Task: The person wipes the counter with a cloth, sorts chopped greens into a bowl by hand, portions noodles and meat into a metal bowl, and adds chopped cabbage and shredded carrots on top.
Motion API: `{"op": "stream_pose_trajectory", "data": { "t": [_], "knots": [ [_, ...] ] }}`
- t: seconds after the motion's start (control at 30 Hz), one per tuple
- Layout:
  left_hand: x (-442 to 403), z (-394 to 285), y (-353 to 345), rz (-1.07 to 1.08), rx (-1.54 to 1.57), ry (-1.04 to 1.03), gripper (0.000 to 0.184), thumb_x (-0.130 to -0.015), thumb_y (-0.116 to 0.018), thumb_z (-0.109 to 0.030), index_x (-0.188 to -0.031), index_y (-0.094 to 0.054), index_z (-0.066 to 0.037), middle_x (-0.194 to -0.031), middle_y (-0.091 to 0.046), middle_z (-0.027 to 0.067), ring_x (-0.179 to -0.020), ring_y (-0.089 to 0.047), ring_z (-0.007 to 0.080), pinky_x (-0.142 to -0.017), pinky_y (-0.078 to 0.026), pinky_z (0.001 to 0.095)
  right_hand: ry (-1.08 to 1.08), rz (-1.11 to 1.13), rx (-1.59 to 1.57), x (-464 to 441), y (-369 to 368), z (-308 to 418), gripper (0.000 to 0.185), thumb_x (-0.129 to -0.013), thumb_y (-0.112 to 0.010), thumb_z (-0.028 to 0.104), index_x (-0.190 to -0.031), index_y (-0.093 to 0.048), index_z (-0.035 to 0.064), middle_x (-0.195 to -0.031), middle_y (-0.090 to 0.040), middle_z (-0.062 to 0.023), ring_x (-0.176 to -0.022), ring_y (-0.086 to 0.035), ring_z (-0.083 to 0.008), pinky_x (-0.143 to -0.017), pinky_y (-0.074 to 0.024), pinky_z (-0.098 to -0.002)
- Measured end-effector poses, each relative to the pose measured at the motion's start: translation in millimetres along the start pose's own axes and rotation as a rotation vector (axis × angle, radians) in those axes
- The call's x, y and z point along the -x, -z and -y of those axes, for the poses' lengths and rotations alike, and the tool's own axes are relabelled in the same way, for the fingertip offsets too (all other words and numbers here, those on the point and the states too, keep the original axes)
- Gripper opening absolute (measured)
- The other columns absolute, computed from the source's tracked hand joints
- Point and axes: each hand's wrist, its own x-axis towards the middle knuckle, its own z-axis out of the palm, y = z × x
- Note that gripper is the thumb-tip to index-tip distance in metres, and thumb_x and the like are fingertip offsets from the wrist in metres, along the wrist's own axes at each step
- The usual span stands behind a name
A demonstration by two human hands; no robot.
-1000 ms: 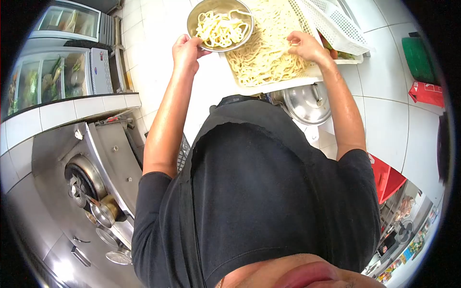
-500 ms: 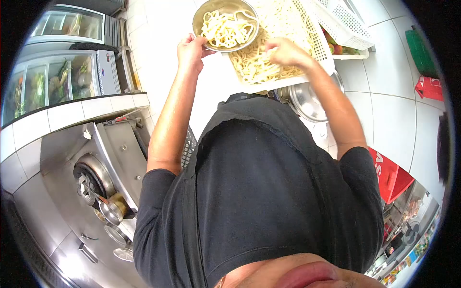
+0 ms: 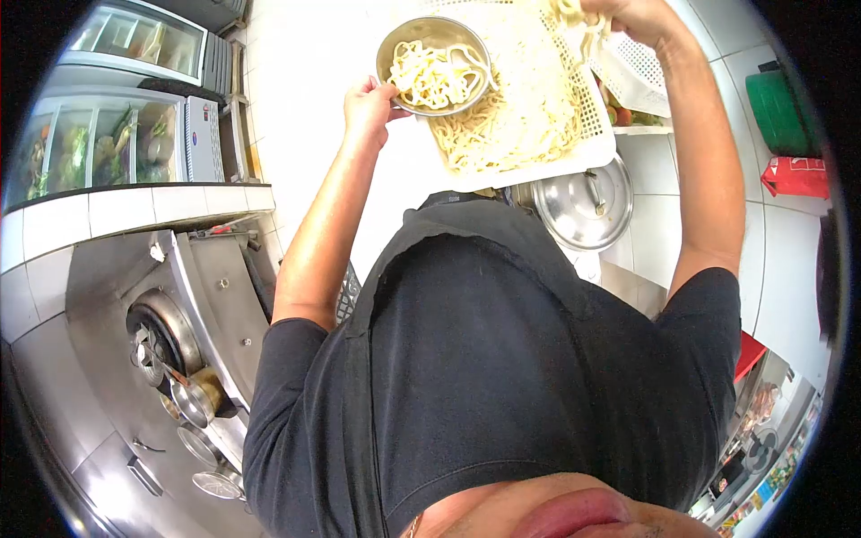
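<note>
My left hand (image 3: 369,109) grips the near-left rim of a round metal bowl (image 3: 421,31). Thick pale noodles (image 3: 435,76) lie in that bowl, which overlaps the left side of a white perforated crate (image 3: 599,139). A broad layer of loose noodles (image 3: 525,130) covers the crate's bottom. Up at the top right, my right hand (image 3: 639,18) is closed on a bunch of noodles (image 3: 587,27) hanging over the crate's far right edge. Part of this hand is cut off by the frame.
A lidded metal pot (image 3: 583,206) stands close to the crate's near right corner. Another white basket (image 3: 632,76) is stacked at the right. To the left are a stove with a pan (image 3: 184,327) and a glass-fronted fridge (image 3: 112,148) holding vegetables.
My right hand has risen from the crate toward the upper right, bringing up a bunch of noodles. The left hand and bowl have shifted slightly right and down in view.
</note>
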Motion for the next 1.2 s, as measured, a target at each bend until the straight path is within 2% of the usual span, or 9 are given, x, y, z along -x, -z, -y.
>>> {"op": "stream_pose_trajectory", "data": {
  "t": [0.13,0.4,0.5,0.6,0.73,0.8,0.9,1.1,1.2],
  "knots": [
    [3.0,-2.6,-4.6,-0.036,-0.008,-0.010,0.008,-0.082,-0.053,0.002,-0.080,-0.048,-0.004,-0.078,-0.062,0.0108,-0.066,-0.067,0.0215,-0.056,-0.061,0.0354,0.173,0.123,-0.225,-20.5,-8.7,33.0,0.015,-0.073,-0.063,0.004,-0.087,-0.059,0.0061,-0.070,-0.059,0.0004,-0.050,-0.050,-0.0072,-0.042,-0.0388,-0.0225],
    [8.0,-0.5,-6.9,-0.056,-0.012,-0.007,0.008,-0.081,-0.053,0.002,-0.080,-0.048,-0.004,-0.075,-0.058,0.0084,-0.067,-0.066,0.0207,-0.056,-0.061,0.0370,0.077,0.296,0.155,-70.5,-111.2,15.3,0.022,-0.075,-0.065,0.010,-0.096,-0.066,0.0034,-0.079,-0.067,-0.0088,-0.060,-0.061,-0.0155,-0.051,-0.0480,-0.0290],
    [8.5,-4.7,-10.3,-0.053,-0.010,-0.005,0.007,-0.081,-0.053,0.003,-0.081,-0.048,-0.003,-0.074,-0.057,0.0074,-0.067,-0.065,0.0206,-0.057,-0.061,0.0374,0.114,0.197,0.315,-77.5,-153.3,-25.5,0.035,-0.079,-0.059,0.010,-0.113,-0.064,0.0019,-0.092,-0.069,-0.0099,-0.078,-0.065,-0.0176,-0.061,-0.0550,-0.0322],
    [9.8,-3.8,-7.2,-0.058,-0.018,0.003,0.007,-0.081,-0.053,0.003,-0.085,-0.050,0.000,-0.080,-0.060,0.0109,-0.070,-0.067,0.0223,-0.059,-0.062,0.0374,0.492,-0.123,0.397,-80.1,-130.1,-61.0,0.026,-0.075,-0.062,0.010,-0.098,-0.069,0.0002,-0.083,-0.070,-0.0151,-0.064,-0.065,-0.0183,-0.057,-0.0511,-0.0309],
    [7.8,-1.1,-4.2,-0.047,-0.030,0.014,0.021,-0.080,-0.054,0.003,-0.101,-0.050,0.004,-0.089,-0.062,0.0166,-0.074,-0.068,0.0244,-0.060,-0.062,0.0367,-0.193,-0.069,0.519,-71.8,-60.4,-116.8,0.029,-0.078,-0.056,0.006,-0.104,-0.067,0.0006,-0.093,-0.070,-0.0173,-0.089,-0.067,-0.0224,-0.067,-0.0552,-0.0353],
    [6.1,-2.0,-7.5,-0.059,-0.008,0.024,0.023,-0.080,-0.054,0.003,-0.102,-0.049,0.005,-0.090,-0.063,0.0171,-0.073,-0.068,0.0244,-0.058,-0.061,0.0359,-0.089,-0.053,0.864,-60.0,-49.2,-195.6,0.036,-0.077,-0.051,0.003,-0.111,-0.064,0.0013,-0.099,-0.067,-0.0232,-0.096,-0.066,-0.0314,-0.079,-0.0527,-0.0407],
    [4.0,-3.2,-11.3,-0.129,0.042,0.040,0.017,-0.080,-0.054,0.003,-0.096,-0.049,0.004,-0.091,-0.063,0.0167,-0.071,-0.068,0.0245,-0.055,-0.061,0.0345,-0.076,-0.097,0.710,-24.7,-67.3,-263.3,0.042,-0.079,-0.052,0.007,-0.120,-0.058,0.0025,-0.106,-0.065,-0.0251,-0.100,-0.062,-0.0389,-0.088,-0.0474,-0.0466],
    [2.4,-14.9,-10.1,0.017,-0.042,0.027,0.010,-0.080,-0.054,0.003,-0.085,-0.048,-0.003,-0.086,-0.064,0.0135,-0.068,-0.068,0.0220,-0.056,-0.061,0.0359,-0.239,-0.081,0.680,18.7,-87.3,-251.3,0.045,-0.083,-0.051,0.013,-0.127,-0.053,0.0026,-0.110,-0.064,-0.0254,-0.105,-0.061,-0.0378,-0.091,-0.0471,-0.0447],
    [-0.1,-14.2,-8.2,0.040,-0.050,0.023,0.014,-0.081,-0.055,0.003,-0.079,-0.045,-0.007,-0.081,-0.064,0.0119,-0.066,-0.067,0.0205,-0.057,-0.061,0.0364,-0.131,-0.197,0.188,45.3,-109.9,-263.8,0.046,-0.085,-0.055,0.019,-0.126,-0.052,0.0000,-0.109,-0.063,-0.0266,-0.104,-0.061,-0.0381,-0.091,-0.0470,-0.0441]
  ]
}}
